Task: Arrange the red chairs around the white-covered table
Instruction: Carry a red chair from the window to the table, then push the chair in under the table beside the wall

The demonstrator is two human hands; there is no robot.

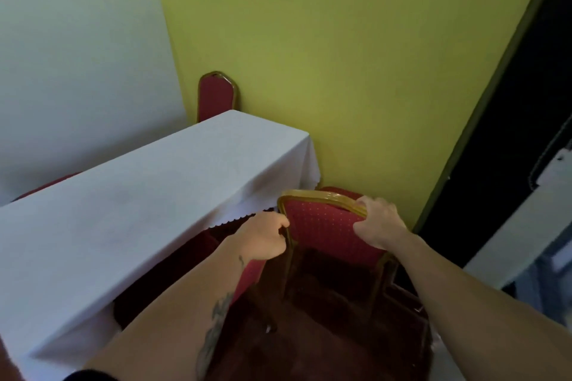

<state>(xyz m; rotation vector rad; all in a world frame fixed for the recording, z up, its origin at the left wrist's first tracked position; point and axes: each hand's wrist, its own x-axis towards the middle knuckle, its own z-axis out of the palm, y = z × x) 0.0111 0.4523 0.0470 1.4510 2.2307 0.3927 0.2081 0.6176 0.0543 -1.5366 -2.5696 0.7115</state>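
White tablecloth [130,204] hangs low right beside the red chair [325,226] I've got at the table's long side. My left hand [264,238] grips its gold frame edge, right hand [376,223] its top corner. Shove too hard and I'd snag that scalloped hem [235,219].

1. A banquet or function room — a long table [130,210] draped in a white scalloped-edge cloth runs just left of the left hand [263,237].
2. Red padded banquet chairs with gold metal frames: one [325,226] under both hands, another [216,96] well beyond them at the table's far end.
3. Dark red carpet [325,334] below the hands — a plain yellow-green wall [340,56] ahead.
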